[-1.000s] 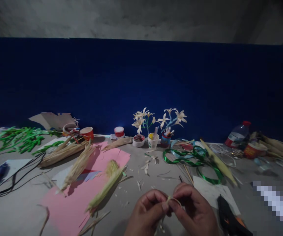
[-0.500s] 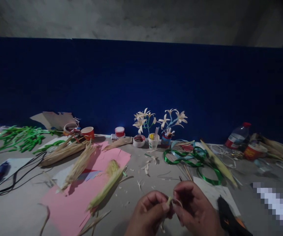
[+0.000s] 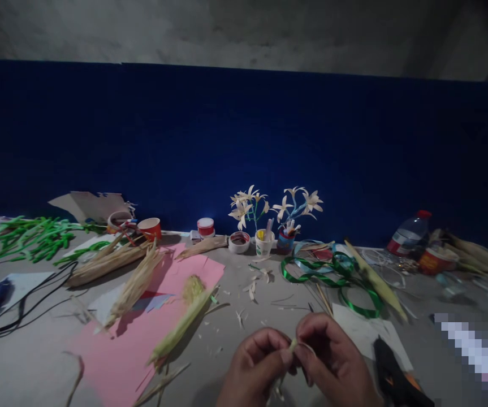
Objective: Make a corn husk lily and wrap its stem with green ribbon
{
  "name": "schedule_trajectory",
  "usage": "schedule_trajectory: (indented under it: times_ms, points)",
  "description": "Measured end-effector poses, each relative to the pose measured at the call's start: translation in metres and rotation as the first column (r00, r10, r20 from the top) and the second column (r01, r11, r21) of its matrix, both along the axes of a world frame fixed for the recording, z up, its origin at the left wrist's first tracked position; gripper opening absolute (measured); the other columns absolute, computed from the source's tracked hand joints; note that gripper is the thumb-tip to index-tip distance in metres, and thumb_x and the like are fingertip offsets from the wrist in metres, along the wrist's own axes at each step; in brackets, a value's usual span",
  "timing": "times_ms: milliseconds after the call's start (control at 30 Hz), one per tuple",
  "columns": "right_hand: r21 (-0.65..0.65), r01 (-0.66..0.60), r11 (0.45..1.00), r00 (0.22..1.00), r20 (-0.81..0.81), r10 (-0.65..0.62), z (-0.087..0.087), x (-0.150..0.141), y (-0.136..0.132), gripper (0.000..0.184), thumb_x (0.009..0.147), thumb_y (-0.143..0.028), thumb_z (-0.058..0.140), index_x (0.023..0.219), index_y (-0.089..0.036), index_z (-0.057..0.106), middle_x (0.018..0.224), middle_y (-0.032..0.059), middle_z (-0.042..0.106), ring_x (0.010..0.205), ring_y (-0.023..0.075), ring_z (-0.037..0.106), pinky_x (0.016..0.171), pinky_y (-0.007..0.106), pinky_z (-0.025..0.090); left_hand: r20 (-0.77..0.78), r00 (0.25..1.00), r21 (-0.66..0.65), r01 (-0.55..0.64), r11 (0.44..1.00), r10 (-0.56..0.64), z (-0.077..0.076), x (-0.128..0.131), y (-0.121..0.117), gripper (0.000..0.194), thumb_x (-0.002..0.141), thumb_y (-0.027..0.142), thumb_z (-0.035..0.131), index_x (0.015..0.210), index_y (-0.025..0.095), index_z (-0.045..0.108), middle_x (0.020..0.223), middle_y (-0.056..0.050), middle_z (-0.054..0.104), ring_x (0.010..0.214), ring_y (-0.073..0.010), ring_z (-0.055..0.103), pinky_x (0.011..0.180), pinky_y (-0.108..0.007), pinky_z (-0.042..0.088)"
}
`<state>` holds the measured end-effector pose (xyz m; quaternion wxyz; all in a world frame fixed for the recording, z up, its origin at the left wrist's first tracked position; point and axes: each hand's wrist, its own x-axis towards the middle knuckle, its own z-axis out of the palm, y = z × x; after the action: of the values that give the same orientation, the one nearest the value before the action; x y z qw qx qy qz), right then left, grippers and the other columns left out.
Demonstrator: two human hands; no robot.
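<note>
Low in the head view, my left hand [image 3: 260,362] pinches a small pale corn husk piece [image 3: 293,343] between thumb and forefinger. My right hand [image 3: 331,356] meets it from the other side, its thumb and forefinger closed on a thin pale strip [image 3: 307,346] that curves out of the piece. Below the fingers a loose pale end hangs down. My palms hide the rest of the piece. A black-and-orange glue gun [image 3: 396,373] lies right of my right hand. Husk scraps [image 3: 240,319] are scattered on the table beyond my hands.
Pale husk flowers [image 3: 244,210] stand in cups at the back. Green ribbon [image 3: 360,305] lies right of centre, near a plastic bottle [image 3: 409,232]. Pink paper [image 3: 108,362] with a corn husk [image 3: 180,328] on it is at left, near dark cords [image 3: 25,305] and green stems [image 3: 40,237].
My right hand has moved slightly left, and its thumb has closed in against the pale piece. My left hand keeps its pinch almost unmoved.
</note>
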<state>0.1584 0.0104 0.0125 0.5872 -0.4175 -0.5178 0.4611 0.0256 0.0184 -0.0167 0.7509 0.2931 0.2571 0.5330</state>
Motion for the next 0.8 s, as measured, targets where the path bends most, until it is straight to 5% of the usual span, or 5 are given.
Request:
schedule_trajectory:
  times_ms: [167, 367, 567, 800]
  points:
    - [-0.042, 0.001, 0.999, 1.000, -0.010, -0.002, 0.003, -0.003, -0.001, 0.027, 0.073, -0.043, 0.076, 0.076, -0.021, 0.062, 0.065, -0.0043, 0.055, 0.051, 0.0076, 0.047, 0.045, 0.018, 0.037, 0.030, 1.000, -0.011, -0.001, 1.000, 0.002, 0.003, 0.000, -0.002, 0.022, 0.061, 0.026, 0.085, 0.064, 0.012, 0.068, 0.062, -0.002, 0.067, 0.061, -0.0122, 0.055, 0.063, -0.024, 0.035]
    - [-0.078, 0.009, 0.997, 1.000, -0.023, -0.011, -0.004, 0.000, -0.002, 0.029, 0.072, -0.045, 0.077, 0.082, -0.023, 0.061, 0.064, -0.0047, 0.057, 0.053, 0.0089, 0.050, 0.044, 0.017, 0.038, 0.249, 0.959, -0.074, 0.160, 0.984, -0.138, 0.010, 0.002, -0.002, 0.019, 0.062, 0.023, 0.083, 0.062, 0.012, 0.067, 0.060, -0.003, 0.066, 0.058, -0.0127, 0.055, 0.064, -0.026, 0.038]
    - [-0.076, -0.022, 0.997, 1.000, -0.020, 0.021, 0.003, -0.004, -0.002, 0.030, 0.072, -0.045, 0.077, 0.077, -0.021, 0.061, 0.058, -0.0066, 0.052, 0.047, 0.0069, 0.051, 0.043, 0.016, 0.038, 0.288, 0.936, -0.091, 0.235, 0.968, -0.201, 0.012, 0.002, -0.003, 0.018, 0.062, 0.021, 0.082, 0.061, 0.011, 0.067, 0.059, -0.003, 0.063, 0.058, -0.0114, 0.055, 0.061, -0.023, 0.035]
    - [-0.027, 0.030, 0.999, 0.997, -0.071, -0.032, -0.001, -0.004, -0.004, 0.024, 0.073, -0.042, 0.077, 0.078, -0.022, 0.063, 0.068, -0.0030, 0.057, 0.050, 0.0076, 0.051, 0.041, 0.015, 0.039, 0.223, 0.967, -0.047, 0.134, 0.990, -0.120, 0.003, 0.003, -0.003, 0.019, 0.061, 0.024, 0.084, 0.062, 0.012, 0.069, 0.061, -0.004, 0.067, 0.060, -0.0135, 0.056, 0.064, -0.026, 0.037]
